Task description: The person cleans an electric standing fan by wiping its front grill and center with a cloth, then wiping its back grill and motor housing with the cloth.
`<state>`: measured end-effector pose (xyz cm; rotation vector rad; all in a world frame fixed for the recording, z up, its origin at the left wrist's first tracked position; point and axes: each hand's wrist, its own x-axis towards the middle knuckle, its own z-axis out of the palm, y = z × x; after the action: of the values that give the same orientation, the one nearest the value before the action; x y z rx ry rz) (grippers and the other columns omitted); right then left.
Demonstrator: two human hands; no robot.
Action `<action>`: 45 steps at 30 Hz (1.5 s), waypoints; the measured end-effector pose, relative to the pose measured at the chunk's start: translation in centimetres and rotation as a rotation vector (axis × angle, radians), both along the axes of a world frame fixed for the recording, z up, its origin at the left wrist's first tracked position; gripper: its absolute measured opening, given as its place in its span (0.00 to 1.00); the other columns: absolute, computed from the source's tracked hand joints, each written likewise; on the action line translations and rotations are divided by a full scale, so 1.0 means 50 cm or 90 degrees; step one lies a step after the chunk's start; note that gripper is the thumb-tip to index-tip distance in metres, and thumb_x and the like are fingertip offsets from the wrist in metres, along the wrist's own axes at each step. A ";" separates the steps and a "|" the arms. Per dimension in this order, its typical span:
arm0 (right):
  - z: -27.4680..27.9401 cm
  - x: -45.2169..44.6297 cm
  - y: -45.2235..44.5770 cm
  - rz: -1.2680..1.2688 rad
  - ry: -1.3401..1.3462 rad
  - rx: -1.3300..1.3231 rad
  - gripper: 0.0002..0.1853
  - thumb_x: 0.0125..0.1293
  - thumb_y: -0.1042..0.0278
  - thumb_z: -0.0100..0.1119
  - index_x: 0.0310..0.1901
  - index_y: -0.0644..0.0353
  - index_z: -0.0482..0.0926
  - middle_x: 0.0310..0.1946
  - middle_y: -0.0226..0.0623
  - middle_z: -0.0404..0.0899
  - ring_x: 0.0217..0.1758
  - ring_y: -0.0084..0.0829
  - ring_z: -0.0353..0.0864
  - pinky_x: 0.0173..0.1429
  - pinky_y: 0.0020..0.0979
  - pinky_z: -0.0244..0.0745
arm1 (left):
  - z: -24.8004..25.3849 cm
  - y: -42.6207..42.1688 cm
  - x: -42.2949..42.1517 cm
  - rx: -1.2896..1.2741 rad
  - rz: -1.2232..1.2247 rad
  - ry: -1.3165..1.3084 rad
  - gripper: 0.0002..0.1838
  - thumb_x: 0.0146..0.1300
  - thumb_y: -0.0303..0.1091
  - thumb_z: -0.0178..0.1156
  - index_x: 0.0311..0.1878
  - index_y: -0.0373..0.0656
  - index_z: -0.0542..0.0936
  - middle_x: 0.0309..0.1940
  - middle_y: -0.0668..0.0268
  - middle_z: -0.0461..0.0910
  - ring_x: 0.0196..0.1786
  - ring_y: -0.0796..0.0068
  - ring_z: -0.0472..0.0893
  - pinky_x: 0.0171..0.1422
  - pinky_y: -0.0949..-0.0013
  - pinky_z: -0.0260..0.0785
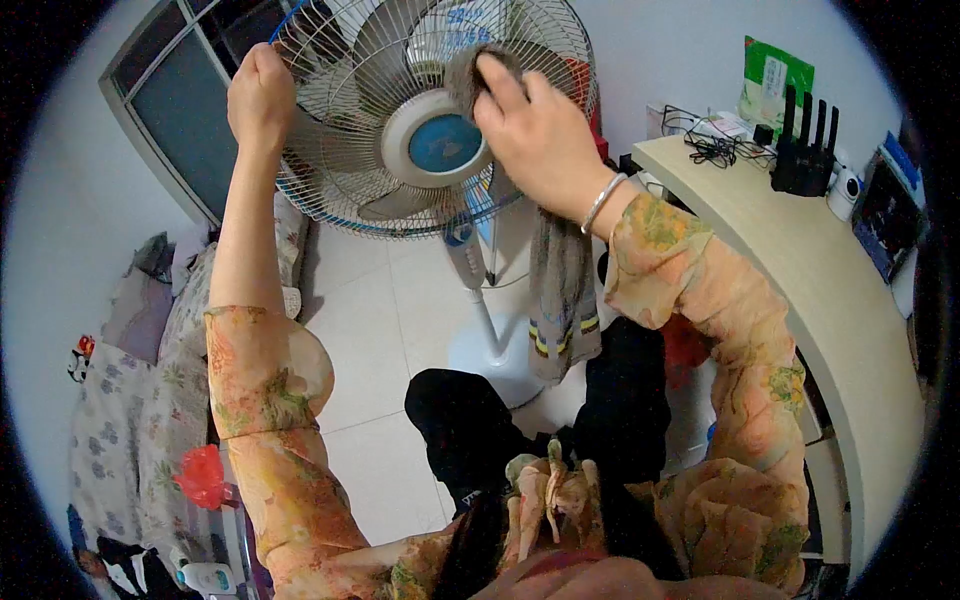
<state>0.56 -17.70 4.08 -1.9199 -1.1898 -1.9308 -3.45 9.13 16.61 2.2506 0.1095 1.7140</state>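
Note:
A standing fan with a round wire guard (340, 215) and a blue centre cap (440, 143) faces me. My left hand (262, 95) is closed at the upper left rim of the guard; the fingertips are turned away, but it appears to grip the rim. In my right hand (535, 130) is a grey-brown cloth (565, 290), bunched against the front of the guard just above and right of the cap. The cloth's long end, with yellow and dark stripes, hangs below my wrist beside the fan's pole (483, 325).
To the right a curved pale desk (850, 300) carries a black router (805, 150), tangled cables (715, 150) and a small white camera (846, 190). A bed with floral covers (150, 430) lies at left. The fan's round white base (500, 360) stands on the tiled floor before my knees.

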 end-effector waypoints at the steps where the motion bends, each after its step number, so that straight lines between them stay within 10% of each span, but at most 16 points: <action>1: -0.008 -0.012 -0.003 0.020 0.047 -0.029 0.11 0.51 0.71 0.56 0.37 0.62 0.76 0.56 0.45 0.71 0.38 0.43 0.77 0.38 0.38 0.79 | 0.000 0.005 0.002 0.002 -0.004 -0.003 0.27 0.64 0.50 0.33 0.42 0.40 0.78 0.43 0.44 0.79 0.49 0.41 0.76 0.54 0.53 0.66; 6: 0.025 -0.034 -0.062 0.181 0.317 -0.061 0.18 0.50 0.76 0.50 0.45 0.67 0.71 0.58 0.46 0.68 0.58 0.48 0.72 0.57 0.40 0.73 | 0.007 0.015 0.010 -0.019 0.007 0.004 0.28 0.63 0.50 0.34 0.40 0.38 0.78 0.43 0.44 0.79 0.50 0.42 0.76 0.53 0.53 0.66; 19: 0.162 0.064 -0.097 0.026 0.257 0.154 0.16 0.56 0.75 0.51 0.47 0.72 0.69 0.58 0.63 0.63 0.54 0.60 0.69 0.56 0.48 0.70 | 0.003 0.030 0.015 -0.007 -0.058 -0.010 0.27 0.63 0.51 0.36 0.37 0.39 0.79 0.38 0.49 0.81 0.45 0.50 0.78 0.51 0.57 0.66; 35: -0.001 0.032 -0.003 -0.035 0.033 0.076 0.09 0.52 0.70 0.56 0.36 0.60 0.75 0.56 0.43 0.68 0.40 0.41 0.74 0.39 0.36 0.80 | 0.004 0.026 0.014 -0.019 0.013 -0.014 0.28 0.62 0.51 0.35 0.41 0.41 0.80 0.42 0.46 0.80 0.48 0.45 0.77 0.54 0.55 0.67; 45: 0.008 0.006 -0.040 0.172 0.133 0.026 0.12 0.51 0.74 0.54 0.40 0.64 0.75 0.56 0.48 0.68 0.46 0.46 0.76 0.43 0.40 0.79 | 0.009 0.033 0.022 0.001 0.012 -0.021 0.28 0.62 0.51 0.36 0.41 0.39 0.80 0.41 0.46 0.80 0.48 0.44 0.77 0.54 0.56 0.66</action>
<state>0.84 -19.68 4.46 -1.7823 -1.2617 -1.5655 -2.37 10.76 17.06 2.2279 0.1230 1.7602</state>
